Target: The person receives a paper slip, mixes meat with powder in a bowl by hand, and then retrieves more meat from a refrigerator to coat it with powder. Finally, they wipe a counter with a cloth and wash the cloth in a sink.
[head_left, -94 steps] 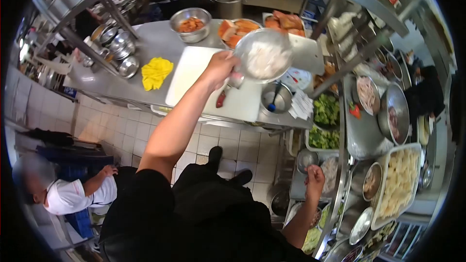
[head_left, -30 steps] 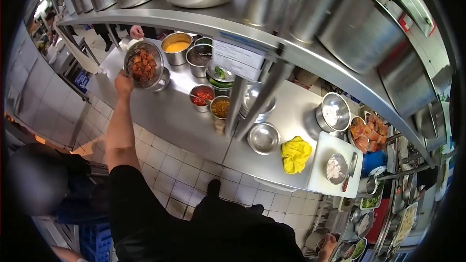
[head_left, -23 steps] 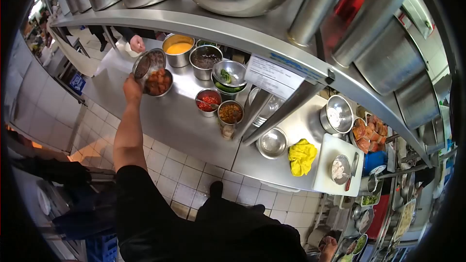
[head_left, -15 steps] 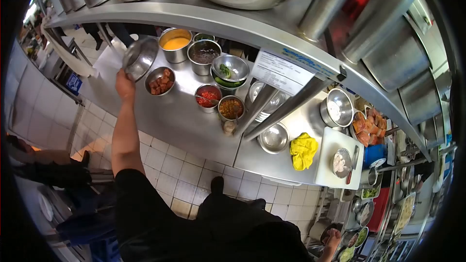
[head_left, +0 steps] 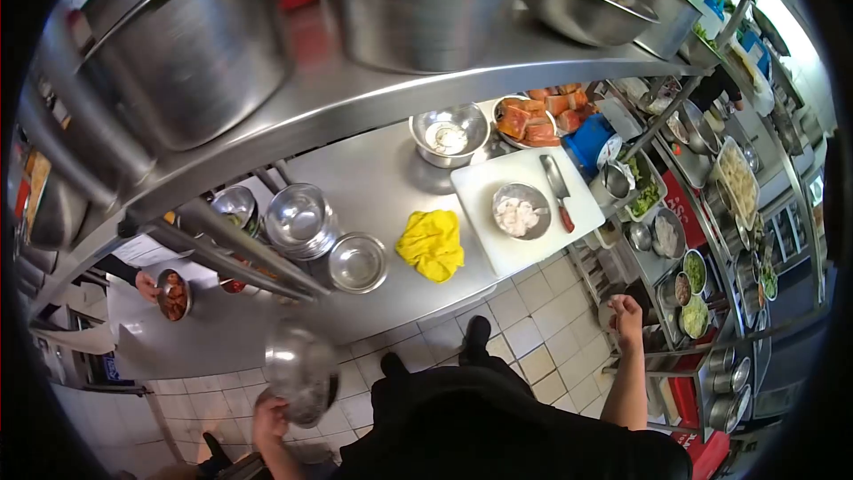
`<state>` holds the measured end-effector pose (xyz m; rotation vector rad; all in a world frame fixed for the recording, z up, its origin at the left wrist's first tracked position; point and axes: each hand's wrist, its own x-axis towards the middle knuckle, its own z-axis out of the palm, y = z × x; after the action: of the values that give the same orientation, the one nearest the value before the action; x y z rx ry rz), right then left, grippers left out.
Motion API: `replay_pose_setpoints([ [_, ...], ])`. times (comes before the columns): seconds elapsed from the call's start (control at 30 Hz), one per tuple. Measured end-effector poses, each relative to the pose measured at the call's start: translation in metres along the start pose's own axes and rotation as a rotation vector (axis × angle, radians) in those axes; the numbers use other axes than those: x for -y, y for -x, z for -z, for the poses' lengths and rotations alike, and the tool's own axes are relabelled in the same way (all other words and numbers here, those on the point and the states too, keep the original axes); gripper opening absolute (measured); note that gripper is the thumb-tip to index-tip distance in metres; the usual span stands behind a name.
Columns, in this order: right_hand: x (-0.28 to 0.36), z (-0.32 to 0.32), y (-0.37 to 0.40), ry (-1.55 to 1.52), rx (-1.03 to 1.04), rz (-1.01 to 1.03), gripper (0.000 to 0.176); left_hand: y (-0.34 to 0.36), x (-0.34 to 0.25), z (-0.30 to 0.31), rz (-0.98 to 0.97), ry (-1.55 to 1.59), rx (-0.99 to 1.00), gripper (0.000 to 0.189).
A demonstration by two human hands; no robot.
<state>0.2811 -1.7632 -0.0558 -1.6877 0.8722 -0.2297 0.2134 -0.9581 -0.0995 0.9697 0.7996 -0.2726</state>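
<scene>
My left hand (head_left: 271, 418) grips the rim of a shiny steel bowl (head_left: 300, 369), which hangs tilted off the front of the counter and is blurred by motion. My right hand (head_left: 627, 313) is held out over the floor beside the right-hand rack, its fingers curled together; whatever may be in them cannot be made out. Between my hands, on the counter, a crumpled yellow cloth (head_left: 430, 246) lies beside a small steel bowl (head_left: 358, 263). A white cutting board (head_left: 480, 191) carries a bowl of pale pieces (head_left: 519, 213) and a cleaver (head_left: 557, 187).
At the far left, another person's hand (head_left: 147, 284) is at a bowl of reddish-brown chunks (head_left: 174, 295). An overhead steel shelf (head_left: 426, 84) carries large pots. Behind the board stands a dish of orange-red pieces (head_left: 533, 120). Food containers fill the right-hand rack (head_left: 684, 231).
My view has swung right. My left hand has carried the steel bowl from the counter's far left back toward my body. Another person's hand has appeared at the bowl of chunks.
</scene>
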Motion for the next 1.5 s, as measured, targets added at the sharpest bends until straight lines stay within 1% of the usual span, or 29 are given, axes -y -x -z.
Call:
replay_pose_setpoints([
  [0.07, 0.001, 0.008, -0.032, -0.018, 0.051, 0.030, 0.014, -0.027, 0.032, -0.106, -0.092, -0.004, 0.096, 0.028],
  [0.1, 0.000, 0.012, -0.050, -0.038, 0.072, 0.053, 0.014, -0.032, 0.027, -0.158, -0.074, -0.059, 0.203, 0.027],
  [0.13, 0.001, 0.015, -0.068, -0.057, 0.100, 0.075, 0.014, -0.041, 0.022, -0.220, -0.088, -0.060, 0.246, 0.021],
  [0.17, 0.007, 0.015, -0.084, -0.059, 0.097, 0.083, 0.012, -0.075, 0.021, -0.251, -0.051, -0.025, 0.396, 0.022],
  [0.2, 0.012, 0.014, -0.100, -0.060, 0.118, 0.089, 0.012, -0.111, 0.018, -0.290, -0.097, -0.125, 0.387, 0.019],
  [0.23, 0.020, 0.014, -0.113, -0.071, 0.140, 0.078, 0.012, -0.153, 0.022, -0.334, -0.200, -0.053, 0.342, 0.014],
  [0.3, 0.035, 0.013, -0.130, -0.114, 0.159, 0.044, 0.011, -0.194, -0.006, -0.448, -0.338, -0.142, 0.386, 0.007],
  [0.33, 0.033, 0.016, -0.138, -0.100, 0.170, 0.039, 0.011, -0.225, -0.016, -0.491, -0.355, -0.146, 0.380, 0.012],
  [0.37, 0.030, 0.016, -0.152, -0.098, 0.199, 0.071, 0.011, -0.234, -0.029, -0.537, -0.352, -0.163, 0.275, 0.012],
  [0.47, 0.028, 0.026, -0.169, -0.076, 0.240, 0.103, 0.011, -0.287, -0.034, -0.625, -0.351, -0.102, 0.089, 0.010],
  [0.5, 0.024, 0.033, -0.170, -0.069, 0.235, 0.091, 0.011, -0.295, -0.027, -0.636, -0.349, -0.092, 0.081, 0.010],
  [0.57, 0.014, 0.048, -0.170, -0.064, 0.172, 0.090, 0.011, -0.297, -0.015, -0.653, -0.288, 0.042, 0.192, 0.020],
  [0.6, 0.002, 0.059, -0.169, -0.055, 0.181, 0.089, 0.011, -0.293, -0.006, -0.654, -0.286, 0.049, 0.182, 0.020],
  [0.67, -0.020, 0.080, -0.172, -0.095, 0.115, 0.116, 0.011, -0.261, 0.020, -0.648, -0.300, -0.635, 0.138, 0.033],
  [0.7, -0.024, 0.084, -0.175, -0.080, 0.151, 0.125, 0.011, -0.269, 0.054, -0.642, -0.467, -0.930, 0.041, 0.035],
  [0.73, -0.029, 0.089, -0.176, -0.096, 0.117, 0.048, 0.010, -0.276, 0.090, -0.633, -0.615, -1.228, -0.072, 0.037],
  [0.77, -0.029, 0.091, -0.180, -0.108, 0.079, -0.030, 0.010, -0.264, 0.103, -0.626, -0.446, -1.162, 0.065, 0.035],
  [0.8, -0.026, 0.087, -0.187, -0.087, 0.111, -0.020, 0.010, -0.252, 0.111, -0.624, -0.288, -1.083, 0.209, 0.032],
  [0.83, -0.024, 0.082, -0.192, -0.120, 0.113, -0.026, 0.011, -0.245, 0.122, -0.622, -0.284, -1.060, 0.190, 0.032],
  [0.9, -0.012, 0.065, -0.197, -0.201, 0.162, -0.011, 0.013, -0.235, 0.137, -0.620, -0.357, -0.810, 0.172, 0.029],
  [0.97, 0.002, 0.043, -0.207, -0.159, 0.218, 0.036, 0.013, -0.223, 0.132, -0.618, -0.346, -0.783, 0.173, 0.029],
  [1.07, 0.038, -0.004, -0.202, -0.092, 0.313, 0.071, 0.016, -0.196, 0.120, -0.579, -0.341, -0.739, 0.187, 0.032],
  [1.13, 0.054, -0.035, -0.190, -0.097, 0.416, 0.177, 0.019, -0.180, 0.111, -0.526, -0.375, -0.669, 0.349, 0.033],
  [1.2, 0.071, -0.069, -0.169, -0.082, 0.457, 0.168, 0.020, -0.154, 0.100, -0.457, -0.348, -0.593, 0.392, 0.034],
  [1.27, 0.094, -0.107, -0.128, -0.107, 0.570, 0.180, 0.020, -0.100, 0.068, -0.379, -0.292, -0.615, 0.390, 0.034],
  [1.33, 0.107, -0.147, -0.085, -0.092, 0.611, 0.236, 0.021, -0.060, 0.046, -0.291, -0.180, -0.582, 0.263, 0.035],
  [1.4, 0.107, -0.188, -0.041, -0.066, 0.703, 0.277, 0.020, -0.031, 0.025, -0.195, -0.162, -0.513, 0.129, 0.035],
  [1.47, 0.108, -0.233, 0.012, -0.071, 0.749, 0.245, 0.019, -0.013, -0.003, -0.110, -0.183, -0.505, -0.033, 0.034],
  [1.5, 0.109, -0.256, 0.040, -0.062, 0.806, 0.218, 0.018, -0.016, -0.016, -0.072, -0.178, -0.511, -0.029, 0.034],
])
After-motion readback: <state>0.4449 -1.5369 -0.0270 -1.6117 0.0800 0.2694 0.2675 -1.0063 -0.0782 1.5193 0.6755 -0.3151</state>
